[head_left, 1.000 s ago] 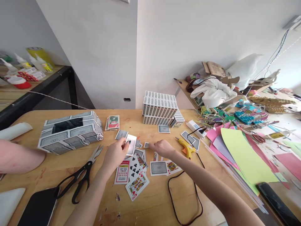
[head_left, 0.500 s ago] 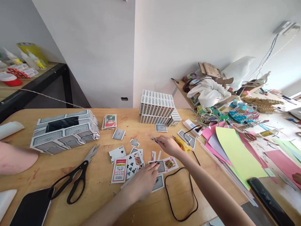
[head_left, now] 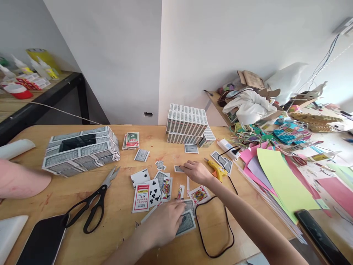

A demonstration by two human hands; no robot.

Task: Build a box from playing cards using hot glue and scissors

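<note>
My left hand (head_left: 168,221) is low over the table's middle, fingers curled against a blue-backed playing card (head_left: 186,223); part of the card is hidden beneath it. Farther up, my right hand (head_left: 196,171) has its fingertips on a small blue-backed card piece (head_left: 178,168) flat on the wood. Close by are narrow card strips (head_left: 180,191) and a face card (head_left: 199,194). A club card (head_left: 154,193), a red-and-white printed card (head_left: 141,198) and other cards overlap left of my left hand.
A yellow glue gun (head_left: 217,170) with a looping black cord lies right of my right hand. Black scissors (head_left: 96,202) lie open at left, near a card-covered box (head_left: 82,154). Stacked card boxes (head_left: 186,125) stand behind. Another person's arm (head_left: 22,180) rests at left.
My right hand has lowered to the table, and a blue-backed card piece now shows at its fingertips. More of the card beneath my left hand shows. The view has shifted slightly.
</note>
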